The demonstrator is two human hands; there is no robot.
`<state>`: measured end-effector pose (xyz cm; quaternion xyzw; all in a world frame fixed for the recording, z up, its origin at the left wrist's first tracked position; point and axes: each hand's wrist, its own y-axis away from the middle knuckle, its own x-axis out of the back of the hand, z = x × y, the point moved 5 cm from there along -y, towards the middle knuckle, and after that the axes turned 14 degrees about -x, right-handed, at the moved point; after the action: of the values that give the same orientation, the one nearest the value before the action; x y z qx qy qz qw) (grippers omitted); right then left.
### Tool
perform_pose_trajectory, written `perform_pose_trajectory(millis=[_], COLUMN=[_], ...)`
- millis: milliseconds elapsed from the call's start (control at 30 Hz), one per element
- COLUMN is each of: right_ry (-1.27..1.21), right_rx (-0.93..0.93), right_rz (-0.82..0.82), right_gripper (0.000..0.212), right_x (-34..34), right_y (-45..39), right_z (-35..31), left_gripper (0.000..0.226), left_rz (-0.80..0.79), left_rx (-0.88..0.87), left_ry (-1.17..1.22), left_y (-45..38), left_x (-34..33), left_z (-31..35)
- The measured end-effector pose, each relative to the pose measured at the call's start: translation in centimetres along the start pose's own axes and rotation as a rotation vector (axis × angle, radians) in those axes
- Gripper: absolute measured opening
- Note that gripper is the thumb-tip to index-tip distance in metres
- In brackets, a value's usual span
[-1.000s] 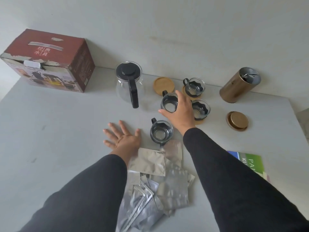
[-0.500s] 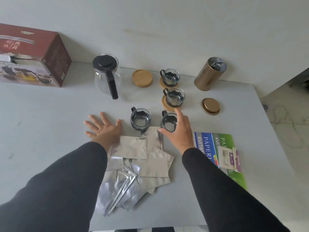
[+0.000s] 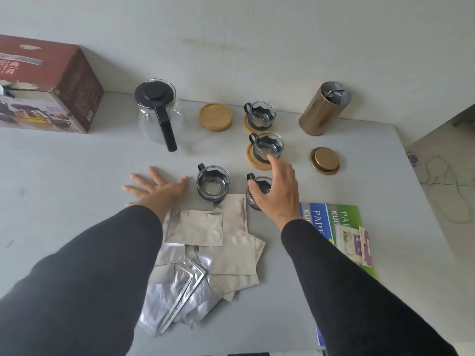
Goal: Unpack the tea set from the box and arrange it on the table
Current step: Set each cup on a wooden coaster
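Teacup (image 3: 257, 195) nearest me sits under my right hand (image 3: 276, 192), just beside the foil sachets (image 3: 205, 242); my fingers are spread loosely over its rim, thumb at its side, not closed on it. My left hand (image 3: 156, 188) lies flat and open on the table (image 3: 64, 176). I judge I am arranging cups: two stand on wooden coasters (image 3: 257, 160), one coaster (image 3: 215, 116) is bare. Next I need a firm pinch on this cup. Every cup, and the glass teapot (image 3: 159, 116), looks empty. The gold canister (image 3: 324, 109) stands open, contents hidden, its lid (image 3: 324, 160) beside it. The box (image 3: 43, 86) lies far left.
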<state>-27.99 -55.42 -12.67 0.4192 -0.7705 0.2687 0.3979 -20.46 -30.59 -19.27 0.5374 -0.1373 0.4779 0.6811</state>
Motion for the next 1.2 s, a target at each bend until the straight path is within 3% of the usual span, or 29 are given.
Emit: perform_pose_trajectory(millis=[133,300,833,1033,1200], right_ry=[-0.052,0.0,0.214,0.225,0.208], right_rx=[0.117,0.135,0.032,0.042,0.118], right_rz=[0.029,-0.109,-0.409,-0.407,-0.344], right_gripper=[0.055,0.058,0.08,0.075,0.085], right_x=[0.4,-3.2,-12.1,-13.6,-12.4], right_y=[-2.8,-7.8,-18.1,-18.9,-18.6], right_z=[-3.4,-6.9,-10.2,-10.1,-9.7], left_gripper=[0.114,0.125,0.12,0.119,0.118], left_rz=[0.004,-0.026,-0.046,-0.037,-0.04], left_rx=[0.002,0.034,0.11,0.127,0.13], left_ry=[-0.002,0.011,0.039,0.031,0.028], left_y=[0.2,0.0,-1.2,-1.2,-1.2], left_x=[-0.2,-0.3,-0.5,-0.5,-0.6], left_z=[0.3,0.5,0.5,0.6,0.6])
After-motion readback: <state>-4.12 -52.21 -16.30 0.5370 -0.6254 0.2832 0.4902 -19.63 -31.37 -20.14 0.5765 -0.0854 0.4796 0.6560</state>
